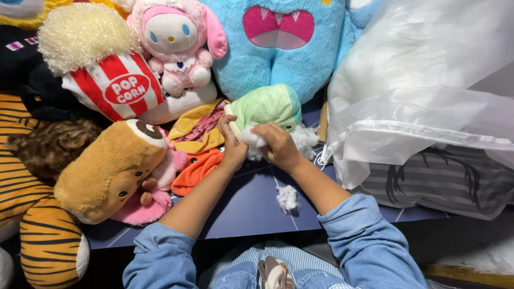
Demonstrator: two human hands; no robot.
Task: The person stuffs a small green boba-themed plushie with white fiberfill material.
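A small green plush toy [265, 107] lies on the dark blue table [246, 206], white stuffing [305, 140] spilling from its near end. My left hand [232, 144] grips the toy's opening at its left edge. My right hand [277, 144] pinches a wad of the white stuffing at that opening. Both sleeves are blue denim. A loose tuft of stuffing [287, 197] lies on the table between my forearms.
Plush toys crowd the left and back: a tan bear-like one [107, 171], a striped popcorn one [115, 80], a pink-and-white rabbit [176, 43], a big blue monster [284, 48], a tiger [32, 214]. A large clear plastic bag [423, 91] fills the right.
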